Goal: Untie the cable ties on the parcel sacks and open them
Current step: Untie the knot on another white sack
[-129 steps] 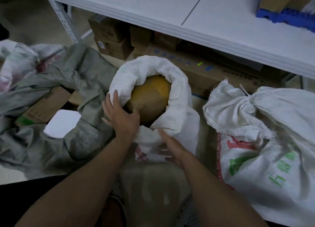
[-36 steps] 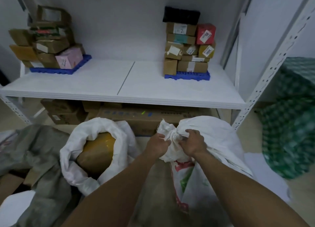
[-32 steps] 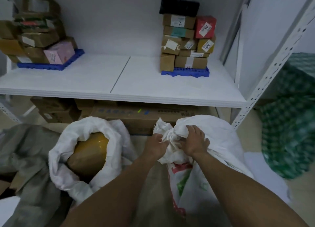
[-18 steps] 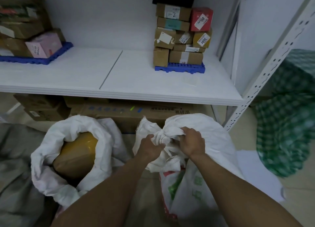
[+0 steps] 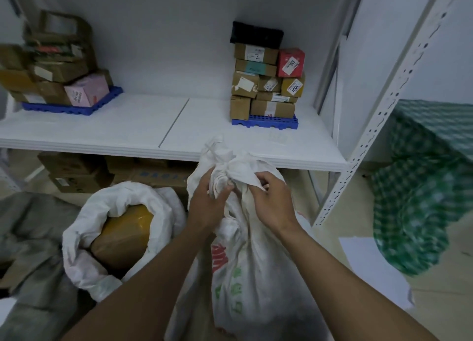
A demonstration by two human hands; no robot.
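Two bare hands at gathered neck of white woven parcel sack with red and green print (image 5: 245,276), upright before white metal shelf (image 5: 153,136): left hand (image 5: 207,202) gripping bunched fabric, right hand (image 5: 271,202) pinching cloth beside knot. Second white sack (image 5: 87,264), left, mouth rolled open around yellow-brown parcel (image 5: 122,235).

The tied sack (image 5: 250,264) is showing white woven cloth with red and green print down its front. The open sack (image 5: 102,238) beside it is looking plain white, and a yellow-brown parcel (image 5: 122,235) is showing inside. The shelf (image 5: 128,128) is appearing white, carrying two blue pallets (image 5: 265,122) under brown cartons (image 5: 256,82), a red box (image 5: 291,62), a pink box (image 5: 87,90) and a black item (image 5: 256,35). A green-and-white checked bag (image 5: 422,187) is hanging at the right; grey sacking (image 5: 30,238) is lying at the left.
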